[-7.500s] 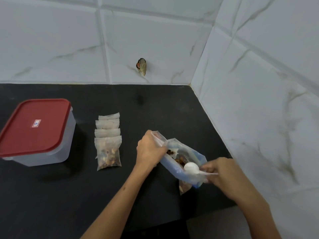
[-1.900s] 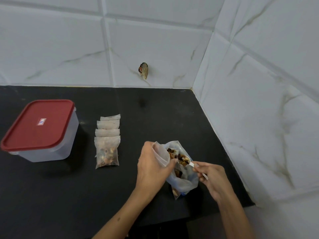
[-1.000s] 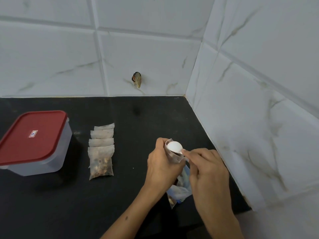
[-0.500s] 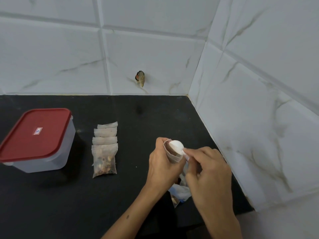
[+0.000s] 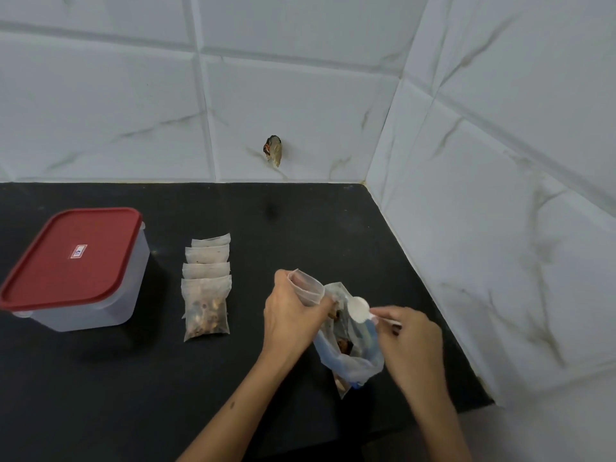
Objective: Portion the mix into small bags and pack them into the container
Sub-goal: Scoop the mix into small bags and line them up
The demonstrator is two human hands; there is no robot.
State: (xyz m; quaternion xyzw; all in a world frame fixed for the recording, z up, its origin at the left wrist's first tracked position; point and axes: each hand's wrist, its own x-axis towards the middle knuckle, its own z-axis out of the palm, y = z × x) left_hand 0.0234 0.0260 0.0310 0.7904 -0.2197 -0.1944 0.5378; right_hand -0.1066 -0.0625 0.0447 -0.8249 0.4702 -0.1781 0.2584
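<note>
the small bag [image 5: 306, 287] sits in the left hand [image 5: 291, 316], whose fingers curl round its lower part; its long axis tilts, and its open mouth points up and to the left, away from the person. just right of it the big bag [image 5: 350, 358] of mix stands on the counter [image 5: 100, 395], its long axis leaning toward the person at the base, its mouth open upward beside the left hand. brown mix shows through its clear plastic. the right hand [image 5: 408, 335] pinches the handle of a white spoon [image 5: 359, 308]; the handle runs left to right and the bowl points left, over the big bag's mouth, close to the small bag but apart from it. whether the spoon carries any mix cannot be told.

the counter is black and matte, set into a corner of white marbled tiles [image 5: 500, 195]. a small dark stub [image 5: 274, 154] sticks out of the back wall just above the counter.

four filled bags [image 5: 206, 288] lie flat in an overlapping row in the middle, the row running away from the person; the nearest lies on top and shows brown mix inside. well left of them stands the container [image 5: 93, 308], translucent, with its red lid [image 5: 71, 258] on. what is in it cannot be seen.
</note>
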